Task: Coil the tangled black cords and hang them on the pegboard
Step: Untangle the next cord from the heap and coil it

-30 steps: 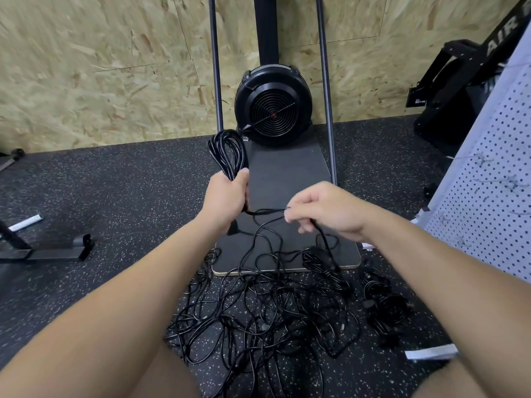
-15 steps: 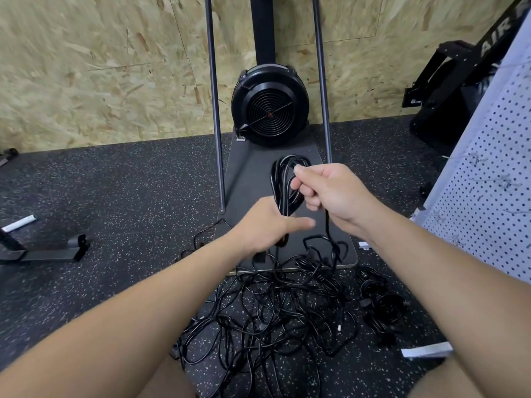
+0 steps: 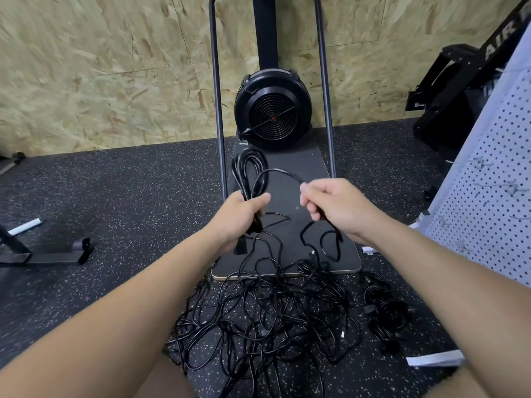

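Speckled rubber floor (image 3: 115, 202), chipboard wall (image 3: 100, 67)

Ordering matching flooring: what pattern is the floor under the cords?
Black floor with fine white speckles, seen best in the head view.

— What are the surfaces here?
— Glossy, smooth black cords (image 3: 258, 308), seemingly plastic-jacketed, lie on a matt, speckled floor (image 3: 120, 196) that looks like rubber. The wall (image 3: 100, 67) is rough wood-strand board.
— And the equipment?
— A matt dark platform (image 3: 304, 168), smooth metal rails (image 3: 216, 90), a black plastic-looking fan housing (image 3: 273, 107) with a slight sheen, and a matt white perforated pegboard (image 3: 488, 202).
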Demonstrator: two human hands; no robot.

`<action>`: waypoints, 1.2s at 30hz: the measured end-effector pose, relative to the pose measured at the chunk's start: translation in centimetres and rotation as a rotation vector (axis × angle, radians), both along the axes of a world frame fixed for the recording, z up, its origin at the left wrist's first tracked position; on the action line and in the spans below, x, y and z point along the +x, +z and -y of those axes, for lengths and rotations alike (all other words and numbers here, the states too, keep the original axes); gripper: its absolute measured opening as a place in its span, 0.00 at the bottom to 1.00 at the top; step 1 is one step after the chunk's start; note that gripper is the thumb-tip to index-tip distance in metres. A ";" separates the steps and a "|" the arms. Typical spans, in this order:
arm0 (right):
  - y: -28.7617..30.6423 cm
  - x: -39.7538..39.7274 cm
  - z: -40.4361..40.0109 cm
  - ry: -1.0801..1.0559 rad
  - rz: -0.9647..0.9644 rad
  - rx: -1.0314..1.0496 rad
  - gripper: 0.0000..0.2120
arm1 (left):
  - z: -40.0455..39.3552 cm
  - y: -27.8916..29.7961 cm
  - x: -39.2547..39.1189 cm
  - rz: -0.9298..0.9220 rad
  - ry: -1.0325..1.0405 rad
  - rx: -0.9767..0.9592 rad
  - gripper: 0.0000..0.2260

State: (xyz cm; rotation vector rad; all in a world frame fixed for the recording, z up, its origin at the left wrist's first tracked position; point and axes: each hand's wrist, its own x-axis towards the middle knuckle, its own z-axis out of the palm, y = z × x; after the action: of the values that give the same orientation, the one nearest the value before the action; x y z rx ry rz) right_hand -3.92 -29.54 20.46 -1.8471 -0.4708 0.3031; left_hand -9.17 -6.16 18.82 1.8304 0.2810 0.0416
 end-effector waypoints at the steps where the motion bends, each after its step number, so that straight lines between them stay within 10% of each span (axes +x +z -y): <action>1: 0.5 0.0 -0.5 -0.022 -0.005 0.075 0.20 | 0.4 0.1 -0.3 -0.012 -0.047 -0.023 0.15; 13: 1.2 -2.0 -2.4 -0.276 0.633 -0.615 0.29 | 5.9 -1.2 -2.3 0.029 -0.262 -0.280 0.09; 25: 0.5 -0.2 -0.2 0.201 0.025 -0.350 0.24 | 3.8 -0.9 -0.6 0.027 -0.117 -0.434 0.06; 36: -1.4 -0.5 -0.5 0.270 0.603 -0.542 0.13 | 0.7 -3.4 1.8 -0.062 0.164 -0.323 0.08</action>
State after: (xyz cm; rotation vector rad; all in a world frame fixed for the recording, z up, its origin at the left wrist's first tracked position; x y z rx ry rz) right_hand -4.40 -29.05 19.01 -2.4053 -1.1465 0.0407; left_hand -7.41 -6.88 15.44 1.4868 0.4540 0.0506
